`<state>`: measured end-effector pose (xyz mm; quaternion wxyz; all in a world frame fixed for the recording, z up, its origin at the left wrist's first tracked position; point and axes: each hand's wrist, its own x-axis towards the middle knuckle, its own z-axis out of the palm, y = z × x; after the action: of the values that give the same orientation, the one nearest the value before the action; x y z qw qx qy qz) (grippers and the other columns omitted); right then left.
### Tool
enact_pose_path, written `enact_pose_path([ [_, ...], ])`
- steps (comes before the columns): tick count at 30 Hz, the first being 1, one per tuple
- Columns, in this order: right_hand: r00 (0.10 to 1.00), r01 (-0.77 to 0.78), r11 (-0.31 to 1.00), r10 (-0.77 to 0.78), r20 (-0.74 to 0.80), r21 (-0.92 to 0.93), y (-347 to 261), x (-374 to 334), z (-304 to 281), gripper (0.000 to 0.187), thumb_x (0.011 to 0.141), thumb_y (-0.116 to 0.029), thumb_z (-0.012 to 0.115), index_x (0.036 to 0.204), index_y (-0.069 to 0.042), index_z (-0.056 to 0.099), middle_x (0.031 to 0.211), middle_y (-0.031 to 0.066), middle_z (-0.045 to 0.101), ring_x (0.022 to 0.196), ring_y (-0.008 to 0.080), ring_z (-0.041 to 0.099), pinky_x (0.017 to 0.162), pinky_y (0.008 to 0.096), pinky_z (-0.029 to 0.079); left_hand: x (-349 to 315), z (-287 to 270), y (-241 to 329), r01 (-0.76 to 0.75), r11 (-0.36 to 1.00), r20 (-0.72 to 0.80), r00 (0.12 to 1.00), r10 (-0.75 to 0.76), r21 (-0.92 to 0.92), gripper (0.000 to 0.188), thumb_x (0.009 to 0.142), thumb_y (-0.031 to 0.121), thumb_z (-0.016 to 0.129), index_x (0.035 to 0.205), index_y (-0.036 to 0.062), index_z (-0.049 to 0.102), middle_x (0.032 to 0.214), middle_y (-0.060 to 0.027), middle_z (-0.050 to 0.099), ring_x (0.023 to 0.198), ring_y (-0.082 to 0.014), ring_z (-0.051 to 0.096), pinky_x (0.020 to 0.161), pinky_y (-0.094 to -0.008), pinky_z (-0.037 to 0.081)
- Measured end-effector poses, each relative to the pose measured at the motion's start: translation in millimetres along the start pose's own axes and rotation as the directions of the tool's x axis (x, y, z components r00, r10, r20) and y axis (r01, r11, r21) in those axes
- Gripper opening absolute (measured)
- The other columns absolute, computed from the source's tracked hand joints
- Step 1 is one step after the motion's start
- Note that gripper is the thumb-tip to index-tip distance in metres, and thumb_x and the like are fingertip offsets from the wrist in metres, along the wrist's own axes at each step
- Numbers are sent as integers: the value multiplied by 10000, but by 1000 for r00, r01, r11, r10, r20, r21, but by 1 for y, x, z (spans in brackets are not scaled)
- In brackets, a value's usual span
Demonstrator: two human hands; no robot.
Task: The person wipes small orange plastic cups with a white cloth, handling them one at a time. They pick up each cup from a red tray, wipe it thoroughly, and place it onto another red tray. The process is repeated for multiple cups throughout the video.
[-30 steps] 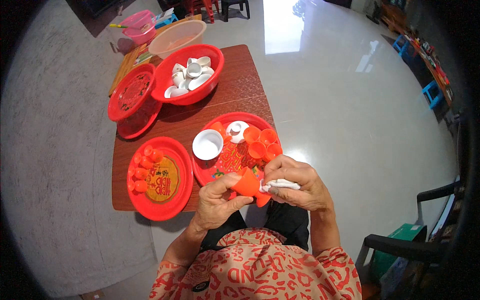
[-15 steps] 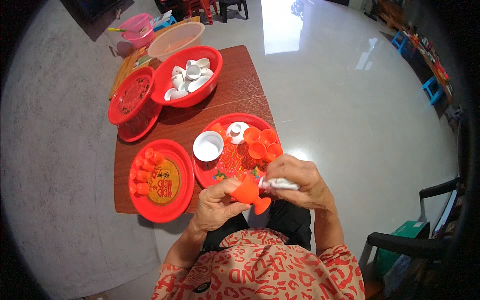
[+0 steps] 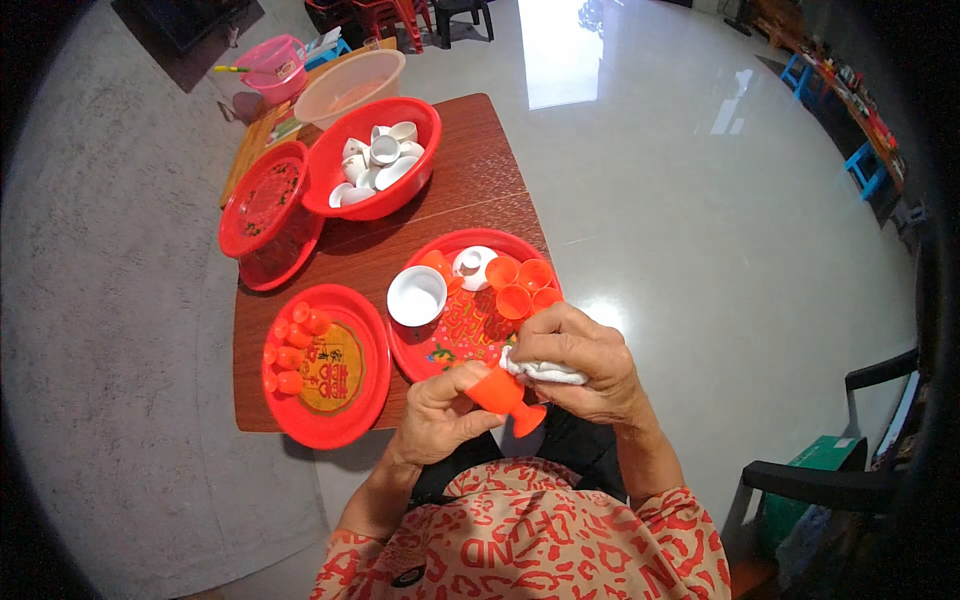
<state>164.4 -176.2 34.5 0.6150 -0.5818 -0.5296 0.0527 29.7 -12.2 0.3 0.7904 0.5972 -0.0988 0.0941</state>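
Pinched in my left hand (image 3: 438, 415) is an orange stemmed cup (image 3: 497, 393), tilted with its foot toward me and to the right. My right hand (image 3: 588, 365) is closed on a white cloth (image 3: 543, 371), which meets the cup's rim. Both hands are over the near edge of a round red tray (image 3: 403, 352). On that tray stand several orange cups (image 3: 514, 302), a white bowl (image 3: 417, 296) and a white lid (image 3: 474, 266). A second red tray (image 3: 325, 437), to the left, bears several small orange cups (image 3: 290, 358) lying in a cluster.
Farther back on the brown table (image 3: 468, 150), a red basin (image 3: 428, 165) holds several white cups (image 3: 384, 150). Beside it are a red patterned tray (image 3: 232, 228), a translucent basin (image 3: 393, 68) and a pink basin (image 3: 273, 50). A black-armed chair (image 3: 815, 485) stands at the right.
My right hand has brought the cloth left and onto the cup's rim. The cup has tipped slightly in my left hand, its foot shifting a little right and nearer to me.
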Motion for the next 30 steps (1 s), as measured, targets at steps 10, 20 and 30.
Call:
enact_pose_path([
  [10,970,215,967,-194,147,-139,-10,8,4,259,691,-78,721,941,-55,658,930,68,594,791,236,572,675,343,469,0,-2,-4,11,1000,-26,1000,-10,15,282,814,-42,678,1079,-5,587,1072,-69,576,1028,-149,542,911,-299,430],
  [20,995,79,995,-82,61,53,1,5,8,295,695,18,688,986,-21,660,945,99,574,867,230,593,751,321,478,2,-1,-3,69,982,-57,995,-80,-173,289,803,-42,676,1075,18,598,1058,-47,578,1013,-140,550,913,-296,430],
  [30,994,-106,980,98,56,170,8,-4,18,370,703,77,611,1060,-14,646,998,102,557,927,204,569,812,298,452,-7,-13,-19,73,820,-49,991,-123,-568,349,789,-6,706,1109,47,578,1146,-72,612,1086,-172,577,947,-327,464],
])
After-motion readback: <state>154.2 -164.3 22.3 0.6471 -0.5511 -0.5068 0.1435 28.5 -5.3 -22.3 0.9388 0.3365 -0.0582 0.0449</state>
